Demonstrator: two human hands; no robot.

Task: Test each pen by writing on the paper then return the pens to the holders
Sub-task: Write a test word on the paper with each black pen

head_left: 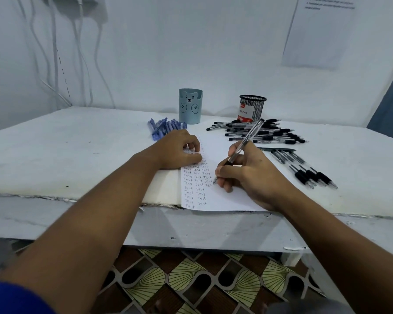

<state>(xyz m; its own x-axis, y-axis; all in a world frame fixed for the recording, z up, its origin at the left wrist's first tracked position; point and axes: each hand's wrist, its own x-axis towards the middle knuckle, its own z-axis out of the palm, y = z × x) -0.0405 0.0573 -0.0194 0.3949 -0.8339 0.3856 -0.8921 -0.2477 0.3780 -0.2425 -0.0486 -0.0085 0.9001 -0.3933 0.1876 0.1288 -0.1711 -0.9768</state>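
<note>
Fingers of our right hand curl around a clear pen with a black grip, and its tip touches the paper at the end of a row of the word "Test". Our left hand lies on the top left part of the paper with its fingers bent down, pressing the sheet flat; it holds nothing. The paper sits at the front edge of the white table, and its bottom edge hangs over a little. Just to the right of our writing hand lies a small bunch of black pens. Farther back is a big pile of black pens, right in front of the black mesh holder. Behind our left hand lies a bunch of blue pens, touching the blue bear holder. Neither holder shows any pens sticking out of it, so we think there is a lot of testing and putting back left to do. What could go wrong? If our left hand lifts, the paper may slide and the word will smear. We could also mix the tested pens with the untested ones, because the black piles lie close together. A loose pen near the edge could roll off the table.
</note>
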